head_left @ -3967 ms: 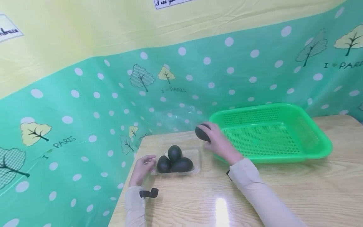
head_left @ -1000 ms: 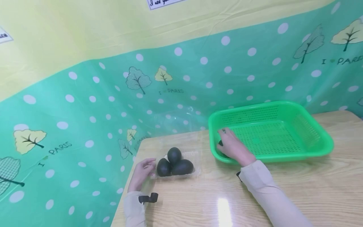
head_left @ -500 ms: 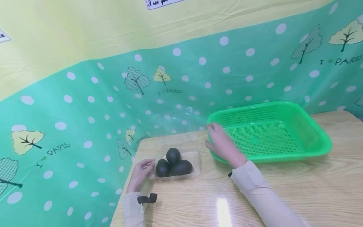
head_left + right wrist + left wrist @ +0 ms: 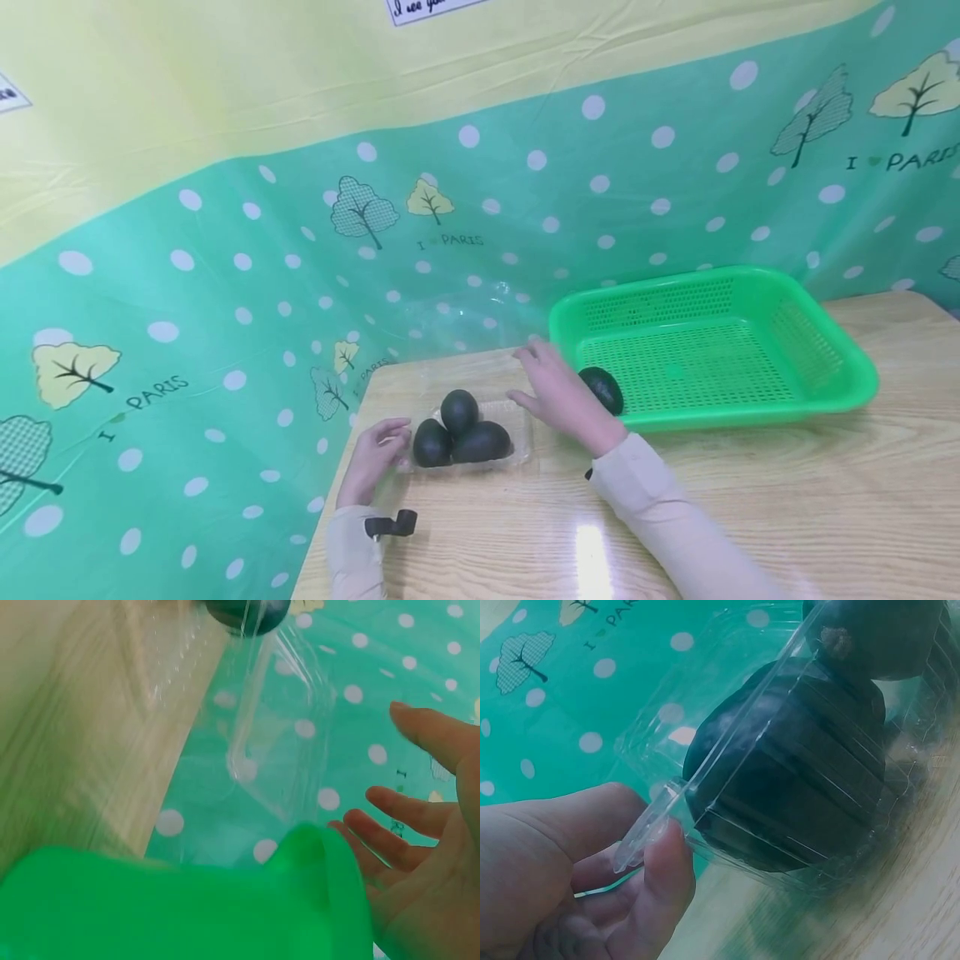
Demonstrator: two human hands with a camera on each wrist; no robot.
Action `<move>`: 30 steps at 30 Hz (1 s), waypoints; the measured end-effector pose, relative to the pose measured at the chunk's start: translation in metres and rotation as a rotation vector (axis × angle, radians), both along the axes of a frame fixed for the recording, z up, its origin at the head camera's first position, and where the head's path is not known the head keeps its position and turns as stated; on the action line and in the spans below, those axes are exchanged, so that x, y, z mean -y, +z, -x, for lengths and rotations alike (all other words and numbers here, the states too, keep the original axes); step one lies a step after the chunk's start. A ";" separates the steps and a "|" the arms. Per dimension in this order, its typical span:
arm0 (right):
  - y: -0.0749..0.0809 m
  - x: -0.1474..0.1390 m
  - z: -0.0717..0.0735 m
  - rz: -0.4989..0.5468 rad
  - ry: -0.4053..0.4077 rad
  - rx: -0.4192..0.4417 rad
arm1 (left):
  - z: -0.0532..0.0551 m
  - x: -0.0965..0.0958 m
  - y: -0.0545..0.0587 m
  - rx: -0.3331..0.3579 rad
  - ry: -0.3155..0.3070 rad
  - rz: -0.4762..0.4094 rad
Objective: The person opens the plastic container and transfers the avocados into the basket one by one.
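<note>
My left hand [image 4: 371, 460] pinches the edge tab [image 4: 641, 836] of a clear plastic clamshell box [image 4: 521, 433] between thumb and fingers. Inside the box are three dark avocados: one at the back [image 4: 460, 412], one at the left [image 4: 432, 444] and one at the right [image 4: 483, 442]. A fourth-looking dark avocado [image 4: 603, 391] lies in the near left corner of the green basket [image 4: 720, 358], partly hidden by my right hand [image 4: 568, 398]. That hand is in the air between basket and box, fingers spread, holding nothing.
The box's transparent lid [image 4: 465, 321] stands raised behind it, against the polka-dot green curtain [image 4: 225, 333]. Basket and box share a light wooden table [image 4: 487, 533], with the basket's rim [image 4: 337, 885] close to my right hand.
My right hand carried an avocado into the basket, let it go there, and has come back left out of the basket toward the box. My left hand stays at the box's edge.
</note>
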State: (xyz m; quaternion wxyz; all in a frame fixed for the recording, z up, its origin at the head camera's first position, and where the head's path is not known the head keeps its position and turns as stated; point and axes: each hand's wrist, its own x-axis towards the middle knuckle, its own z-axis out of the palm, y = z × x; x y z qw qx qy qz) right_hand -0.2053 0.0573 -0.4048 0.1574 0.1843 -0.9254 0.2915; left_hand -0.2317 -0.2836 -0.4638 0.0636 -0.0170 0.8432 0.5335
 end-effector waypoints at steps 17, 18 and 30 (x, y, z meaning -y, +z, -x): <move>-0.021 0.041 0.000 -0.082 0.135 0.084 | 0.001 -0.001 0.000 -0.002 0.002 -0.028; -0.022 0.043 0.000 -0.085 0.143 0.079 | 0.001 -0.001 -0.001 -0.006 -0.002 -0.022; -0.032 0.061 -0.001 -0.093 0.192 0.133 | 0.000 0.001 -0.001 -0.003 0.000 -0.013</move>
